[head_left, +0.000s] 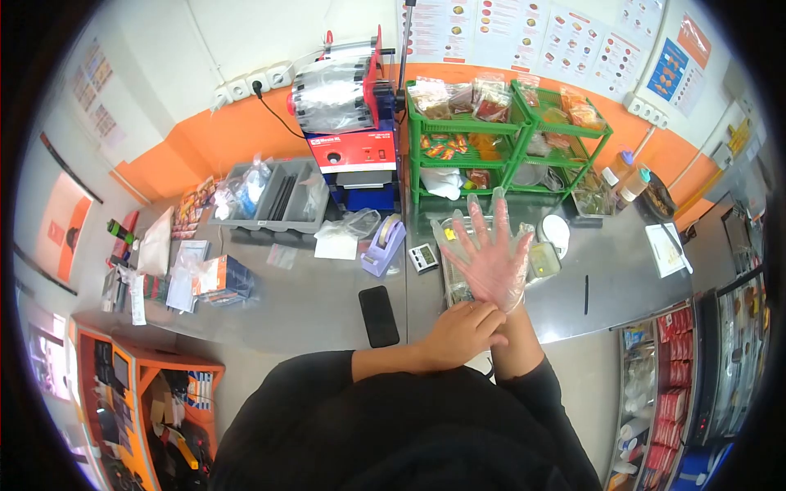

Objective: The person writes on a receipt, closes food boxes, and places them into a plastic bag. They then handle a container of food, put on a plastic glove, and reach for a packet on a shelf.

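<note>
My right hand (494, 266) is raised above the steel counter with its fingers spread, and a clear plastic glove (517, 282) covers it. The glove's fingertips stick out a little past my own. My left hand (465, 334) is bare and sits at the right wrist, its fingers pinching the glove's cuff. Partly hidden behind the gloved hand is a clear tray (453, 274) with something inside. A small white digital timer (423, 259) lies to the left of it, and a black phone (378, 317) rests near the counter's front edge.
Green tiered racks (467, 125) hold bagged goods at the back. Left of them stands a red and blue sealing machine (352, 151). A purple tape dispenser (382, 245), a grey divided bin (282, 219) and a round white lid (555, 231) are on the counter (458, 307).
</note>
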